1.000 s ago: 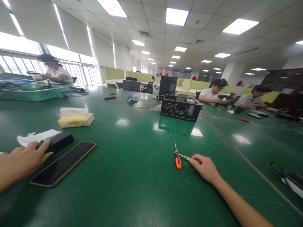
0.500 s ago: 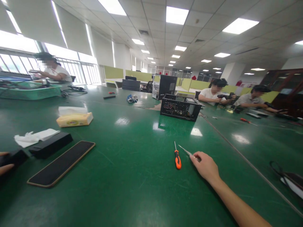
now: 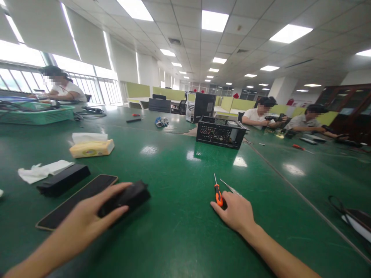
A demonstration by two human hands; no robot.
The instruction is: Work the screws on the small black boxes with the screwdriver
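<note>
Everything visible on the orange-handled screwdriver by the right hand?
The screwdriver has a bright orange handle with black sections, probably plastic or rubber, and a thin, straight, metallic-looking shaft. It appears to lie on the green tabletop, shaft pointing away from the wearer. The right hand is at its handle, the butt between thumb and index finger; whether they grip it is unclear. A slim silvery tool lies just to its right. The tip type is too small to tell.

two orange screwdrivers (image 3: 218, 196), two computer cases (image 3: 205, 107)
</note>
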